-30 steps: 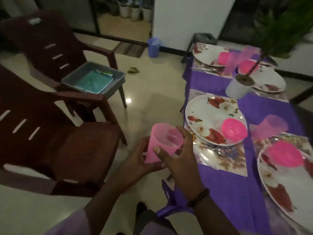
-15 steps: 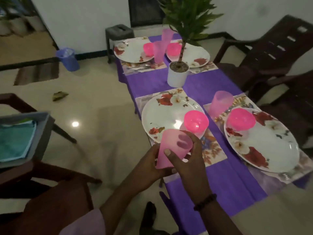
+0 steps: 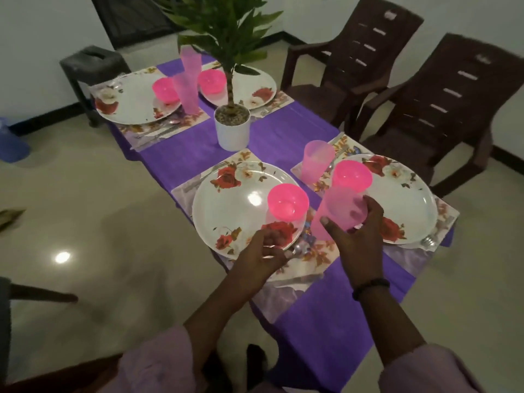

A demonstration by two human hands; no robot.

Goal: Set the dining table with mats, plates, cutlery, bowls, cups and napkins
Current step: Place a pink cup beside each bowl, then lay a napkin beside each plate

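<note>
My right hand (image 3: 357, 239) grips a translucent pink cup (image 3: 331, 211), tilted, just above the floral mat (image 3: 317, 253) between the two near plates. My left hand (image 3: 258, 253) hovers at the near rim of the near-left floral plate (image 3: 232, 205) with its fingers loosely bent, holding nothing. A pink bowl (image 3: 287, 202) sits on that plate. The near-right plate (image 3: 405, 205) carries its own pink bowl (image 3: 351, 175), with another pink cup (image 3: 316, 160) standing beside it. Cutlery (image 3: 300, 246) lies partly hidden by my hands.
A potted plant (image 3: 232, 131) stands mid-table on the purple cloth (image 3: 283, 129). Two far settings hold plates (image 3: 130, 103), bowls and cups (image 3: 185, 92). Two brown chairs (image 3: 453, 103) line the right side. A dark stool (image 3: 93, 66) stands at the far left and a blue bin (image 3: 11, 143) sits on the floor.
My view has swung from the left chairs onto the table. The cup has moved right over the mat, now in my right hand alone. My left hand has let go and dropped to the plate rim.
</note>
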